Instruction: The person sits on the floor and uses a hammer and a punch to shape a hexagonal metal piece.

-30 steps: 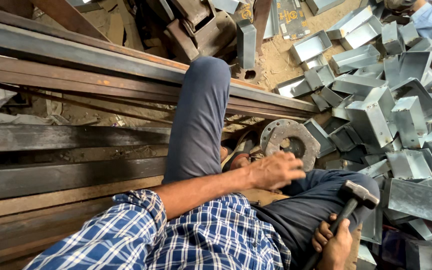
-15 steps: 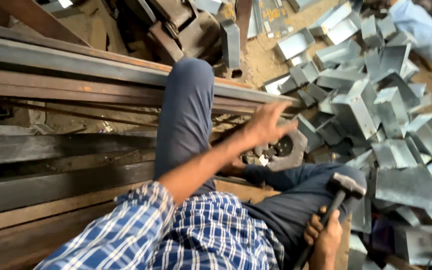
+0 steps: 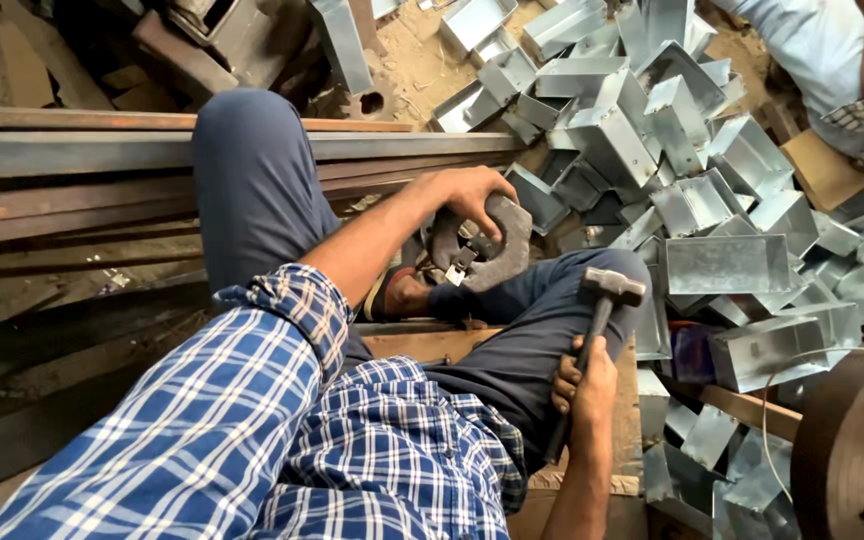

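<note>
Metal ring plate (image 3: pixel 500 245): thick, grey, angular rim; left hand (image 3: pixel 472 195) grip closed over top. Right hand (image 3: pixel 584 385) grip clenched round hammer (image 3: pixel 602 300).

The left hand (image 3: pixel 472 195), lifted open in the air half a second ago, has come down and now grips the metal ring (image 3: pixel 487 245). The ring now stands tilted up.

Shirt: we see a blue-and-white checked shirt (image 3: pixel 282 440), loose and creased.
Sleeves: ours are rolled to the elbow, leaving both forearms bare.
Trousers: we wear dark navy trousers (image 3: pixel 252 180).
Hands: our left hand (image 3: pixel 472 195) and right hand (image 3: pixel 584 385) are bare, ungloved.
</note>
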